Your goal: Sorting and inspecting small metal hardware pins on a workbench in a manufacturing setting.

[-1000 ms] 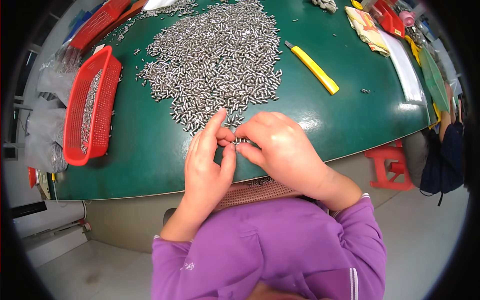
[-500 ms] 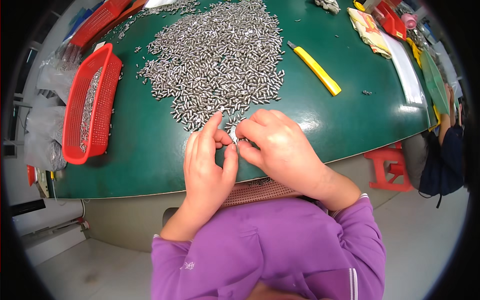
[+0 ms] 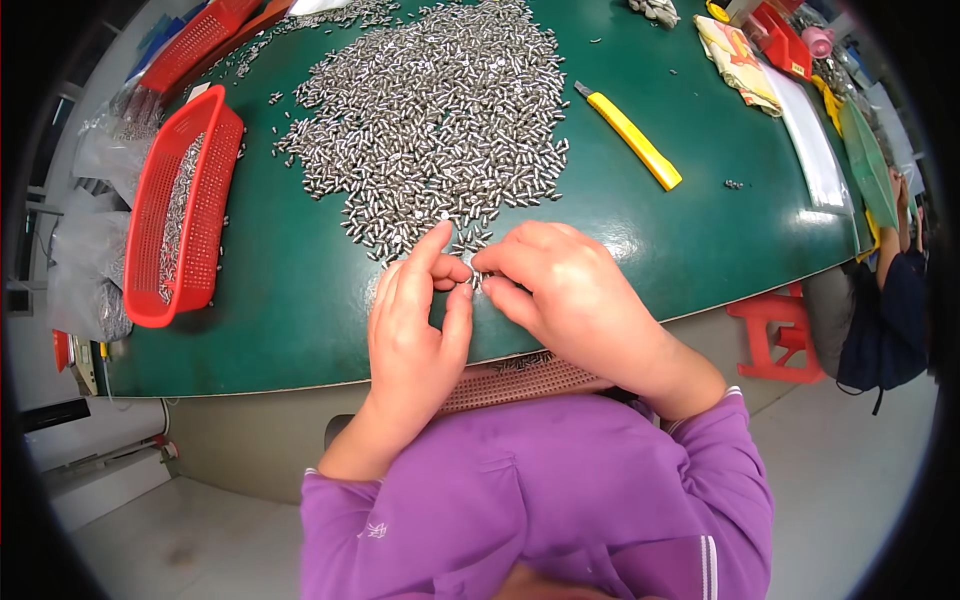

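Working right of a red basket near the worktop's left edge, with a narrowly curled left hand at small metal pieces by the front edge, a narrowed right hand, and, farther right, a yellow cutter; cannot tell exact holds.

Silver pieces (the table green)

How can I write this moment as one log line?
left hand: at small metal parts; right hand: at same parts; metal pile: beyond hands; yellow cutter: right of pile
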Tool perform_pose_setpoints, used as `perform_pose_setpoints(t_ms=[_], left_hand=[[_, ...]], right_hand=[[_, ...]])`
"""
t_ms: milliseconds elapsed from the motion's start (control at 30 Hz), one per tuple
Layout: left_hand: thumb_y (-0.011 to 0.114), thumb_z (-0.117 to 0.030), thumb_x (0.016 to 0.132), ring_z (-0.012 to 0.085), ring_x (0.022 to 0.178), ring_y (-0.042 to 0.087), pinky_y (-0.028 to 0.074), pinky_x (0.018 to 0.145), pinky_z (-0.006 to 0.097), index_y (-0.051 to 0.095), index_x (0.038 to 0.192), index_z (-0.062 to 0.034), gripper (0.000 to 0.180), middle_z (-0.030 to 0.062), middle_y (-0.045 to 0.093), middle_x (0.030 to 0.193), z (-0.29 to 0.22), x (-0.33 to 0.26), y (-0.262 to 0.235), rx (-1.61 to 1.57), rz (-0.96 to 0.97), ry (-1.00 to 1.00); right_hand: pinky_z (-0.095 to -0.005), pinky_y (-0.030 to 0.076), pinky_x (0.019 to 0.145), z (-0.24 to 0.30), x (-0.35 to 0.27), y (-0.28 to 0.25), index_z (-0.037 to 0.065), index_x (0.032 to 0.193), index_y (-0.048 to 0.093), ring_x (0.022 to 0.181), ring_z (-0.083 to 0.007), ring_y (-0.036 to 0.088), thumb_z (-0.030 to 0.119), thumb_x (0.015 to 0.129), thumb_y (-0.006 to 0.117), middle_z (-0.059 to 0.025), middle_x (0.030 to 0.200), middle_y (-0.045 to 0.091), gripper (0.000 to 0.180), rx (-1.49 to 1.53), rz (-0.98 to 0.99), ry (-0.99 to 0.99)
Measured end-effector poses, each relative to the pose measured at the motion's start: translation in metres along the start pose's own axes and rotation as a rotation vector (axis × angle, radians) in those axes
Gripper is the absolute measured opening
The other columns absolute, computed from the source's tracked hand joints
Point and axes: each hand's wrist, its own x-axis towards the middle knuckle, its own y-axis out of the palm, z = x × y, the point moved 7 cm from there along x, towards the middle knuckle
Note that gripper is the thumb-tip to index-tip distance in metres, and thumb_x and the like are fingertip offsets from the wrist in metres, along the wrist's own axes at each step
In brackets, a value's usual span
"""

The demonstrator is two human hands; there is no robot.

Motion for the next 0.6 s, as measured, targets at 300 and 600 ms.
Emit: perform_pose_setpoints(t_ms=[300, 600], left_hand=[[0.066, 0.008, 0.085, 0.0227, 0.087, 0.064, 0.052, 0.081, 0.037, 0.049, 0.142, 0.0002, 0.060, 0.0090, 0.068, 0.094, -0.0025, 0.0006, -0.0014, -0.032, 0.049, -0.042], [0.067, 0.008, 0.084, 0.0223, 0.086, 0.065, 0.054, 0.079, 0.036, 0.046, 0.146, -0.0027, 0.066, 0.0107, 0.067, 0.098, -0.0030, 0.0062, -0.0033, -0.080, 0.131, -0.077]], right_hand=[[-0.0441, 0.052, 0.079, 0.0018, 0.0003, 0.0000, 0.004, 0.101, 0.070, 0.084, -0.0322, 0.064, 0.006, 0.083, 0.069, -0.0123, 0.087, 0.065, 0.018, -0.027, 0.033, 0.027], [-0.0438, 0.053, 0.080, 0.0031, 0.0004, 0.0015, 0.003, 0.100, 0.070, 0.087, -0.0326, 0.065, 0.008, 0.082, 0.071, -0.0126, 0.089, 0.066, 0.019, -0.060, 0.024, 0.015]])
